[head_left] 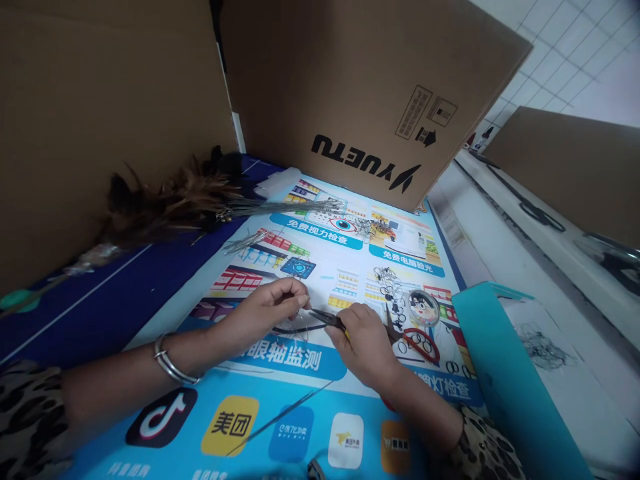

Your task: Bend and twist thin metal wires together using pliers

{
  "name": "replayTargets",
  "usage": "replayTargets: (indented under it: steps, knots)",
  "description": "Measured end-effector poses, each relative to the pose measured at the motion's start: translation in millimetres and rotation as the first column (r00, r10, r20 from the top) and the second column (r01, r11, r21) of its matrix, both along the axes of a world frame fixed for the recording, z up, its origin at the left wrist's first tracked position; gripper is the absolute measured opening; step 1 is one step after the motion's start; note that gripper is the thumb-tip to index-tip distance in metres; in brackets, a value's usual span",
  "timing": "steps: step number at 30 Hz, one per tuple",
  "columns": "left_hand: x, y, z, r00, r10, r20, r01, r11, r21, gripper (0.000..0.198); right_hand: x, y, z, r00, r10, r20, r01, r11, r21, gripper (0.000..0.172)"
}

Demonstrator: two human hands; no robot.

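Note:
My left hand (280,301) is closed in a pinch on what looks like a thin wire (306,308), whose end is too small to make out clearly. Pliers (325,317) with dark jaws and a bit of yellow on the grip are held in my right hand (364,343), their tips close to the left fingertips. Beneath the hands lie fine loose strands and a dark curved strip (295,330). Just right of my right hand are scissors (423,345) with red handles. A round clear container or tape roll (424,308) sits behind them, beside several small black loops (395,313).
A bundle of straight wires (295,207) lies at the back, near brown feathers (170,197). Cardboard boxes (370,87) stand behind and left. On the right, a teal open box (510,373) borders tangled wire (545,350). A thin dark rod (285,417) lies in front on the printed sheet.

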State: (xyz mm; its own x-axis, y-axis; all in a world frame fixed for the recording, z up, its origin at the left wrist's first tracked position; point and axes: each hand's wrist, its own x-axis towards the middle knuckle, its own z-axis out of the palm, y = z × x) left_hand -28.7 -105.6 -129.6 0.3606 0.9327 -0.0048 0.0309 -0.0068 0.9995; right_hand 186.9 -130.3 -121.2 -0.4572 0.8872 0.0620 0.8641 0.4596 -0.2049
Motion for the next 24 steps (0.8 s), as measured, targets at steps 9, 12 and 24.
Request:
replayTargets:
  steps: [9, 12, 24]
  knots:
    - [4.0, -4.7, 1.5, 0.986, 0.163, 0.023, -0.162, 0.985, -0.056, 0.018, -1.3, 3.2, -3.7, 0.994, -0.079, 0.070, 0.069, 0.988, 0.135, 0.027]
    - [6.1, -7.3, 3.7, 0.981, 0.187, 0.051, -0.182, 0.978, -0.099, 0.018, 0.0, 3.8, -5.4, 0.998, -0.053, 0.023, 0.049, 0.985, 0.163, 0.028]
    - [14.8, -16.8, 9.9, 0.935, 0.237, 0.263, -0.172, 0.953, -0.249, 0.019, -10.0, -9.6, -11.8, 0.900, 0.303, -0.315, -0.201, 0.927, 0.318, 0.019]
